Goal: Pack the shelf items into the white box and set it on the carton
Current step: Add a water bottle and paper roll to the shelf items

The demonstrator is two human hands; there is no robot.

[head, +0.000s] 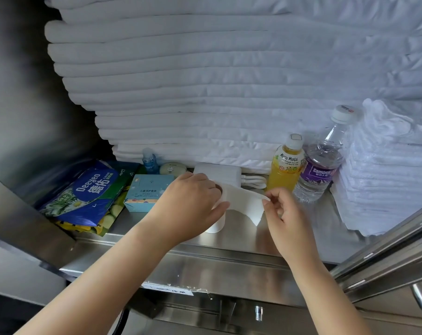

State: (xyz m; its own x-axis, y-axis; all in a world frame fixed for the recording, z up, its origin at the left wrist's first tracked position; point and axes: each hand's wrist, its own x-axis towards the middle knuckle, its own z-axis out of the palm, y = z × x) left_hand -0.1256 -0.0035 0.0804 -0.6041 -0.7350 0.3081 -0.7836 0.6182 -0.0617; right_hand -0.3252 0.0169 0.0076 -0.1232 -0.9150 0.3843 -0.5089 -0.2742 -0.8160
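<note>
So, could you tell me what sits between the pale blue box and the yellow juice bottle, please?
Head view: a white charger block and its looped cable, behind the paper roll the left hand grips.

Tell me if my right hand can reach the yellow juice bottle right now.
Probably yes: the juice bottle stands just behind the right hand with nothing between them. But that hand is pinching the loose end of the toilet paper, so it would need to let go first.

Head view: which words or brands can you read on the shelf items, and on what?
"Deeyeo": blue tissue pack
"MOGU MOGU": yellow juice bottle
"Samwell": water bottle
Too blurred: light blue box, small blue bottle, taped strip on the shelf edge.
</note>
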